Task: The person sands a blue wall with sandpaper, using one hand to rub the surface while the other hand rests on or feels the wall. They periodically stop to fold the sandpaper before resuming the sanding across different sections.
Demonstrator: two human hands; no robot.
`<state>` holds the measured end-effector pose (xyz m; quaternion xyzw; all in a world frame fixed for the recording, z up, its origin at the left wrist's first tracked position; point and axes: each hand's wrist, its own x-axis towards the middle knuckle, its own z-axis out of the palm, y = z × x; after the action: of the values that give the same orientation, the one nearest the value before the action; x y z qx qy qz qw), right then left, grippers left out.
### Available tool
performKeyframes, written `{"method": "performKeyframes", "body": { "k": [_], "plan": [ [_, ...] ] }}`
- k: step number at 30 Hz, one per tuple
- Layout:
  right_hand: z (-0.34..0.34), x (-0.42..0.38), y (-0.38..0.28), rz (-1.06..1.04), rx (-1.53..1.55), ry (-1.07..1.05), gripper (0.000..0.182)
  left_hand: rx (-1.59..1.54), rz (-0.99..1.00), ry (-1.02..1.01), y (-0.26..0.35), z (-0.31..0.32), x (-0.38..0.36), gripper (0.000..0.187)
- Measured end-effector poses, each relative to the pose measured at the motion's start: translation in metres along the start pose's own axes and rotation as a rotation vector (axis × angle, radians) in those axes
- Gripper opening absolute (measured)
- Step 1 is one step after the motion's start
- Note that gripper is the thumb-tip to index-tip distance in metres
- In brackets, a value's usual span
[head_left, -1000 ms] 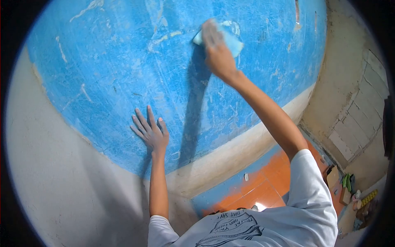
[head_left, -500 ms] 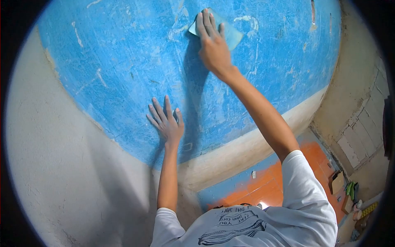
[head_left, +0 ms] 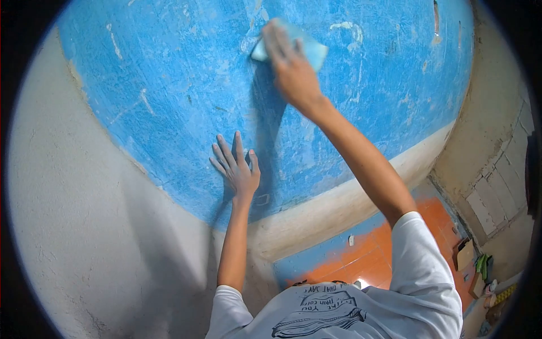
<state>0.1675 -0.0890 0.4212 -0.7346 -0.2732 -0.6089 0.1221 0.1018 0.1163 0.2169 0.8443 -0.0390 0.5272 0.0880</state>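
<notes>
Pale blue-green, the sheet [head_left: 311, 48] I see at upper centre lies under my right hand [head_left: 291, 65], fingers blurred but extended, against the blue wall [head_left: 186, 68]. Well apart, my left hand [head_left: 240, 172] rests open on that wall, fingers spread. Lower right, I make out orange floor tiles [head_left: 367, 263].

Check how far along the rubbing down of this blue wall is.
Partway, it seems. Dusty-looking blue over the orange floor suggests some is done. In hand: the right hand presses a pale sheet to the blue wall. Probably left: pale streaks and patchy paint; how much must go, I can't tell.
</notes>
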Motion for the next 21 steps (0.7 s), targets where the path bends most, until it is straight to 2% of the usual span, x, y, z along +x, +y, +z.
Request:
{"method": "performKeyframes", "body": {
  "k": [1,4,5,8,9,12,14,16,19,21],
  "plan": [
    [-0.004,0.007,0.004,0.131,-0.015,0.072,0.074,-0.005,-0.003,-0.011,-0.001,0.0,-0.001,0.063],
    [0.004,-0.001,-0.02,0.028,0.001,-0.008,0.073,-0.019,-0.024,-0.026,0.003,-0.001,-0.002,0.063],
    [0.004,-0.007,-0.027,-0.078,0.081,-0.013,0.073,-0.023,-0.028,-0.029,0.004,-0.002,-0.002,0.063],
    [-0.004,-0.001,-0.004,-0.037,-0.013,-0.049,0.074,-0.001,-0.025,-0.077,0.001,0.0,-0.003,0.064],
    [-0.006,0.006,0.008,0.136,0.001,0.002,0.075,-0.01,-0.029,-0.071,0.001,0.0,-0.003,0.064],
    [0.005,-0.003,0.003,0.176,-0.034,0.072,0.077,-0.048,-0.065,-0.065,0.007,-0.001,-0.006,0.064],
    [0.002,-0.02,-0.006,-0.085,-0.045,-0.09,0.079,-0.096,-0.108,-0.068,0.011,-0.005,-0.003,0.062],
    [-0.003,-0.021,0.014,-0.171,-0.058,-0.092,0.076,-0.037,-0.082,-0.034,0.008,0.004,-0.006,0.062],
    [-0.023,-0.006,0.057,0.214,-0.136,-0.02,0.074,0.031,-0.037,-0.032,0.004,0.006,-0.007,0.064],
    [-0.013,-0.007,0.065,0.227,-0.088,0.1,0.073,0.042,-0.027,-0.019,0.002,0.008,-0.009,0.062]
  ]
}}
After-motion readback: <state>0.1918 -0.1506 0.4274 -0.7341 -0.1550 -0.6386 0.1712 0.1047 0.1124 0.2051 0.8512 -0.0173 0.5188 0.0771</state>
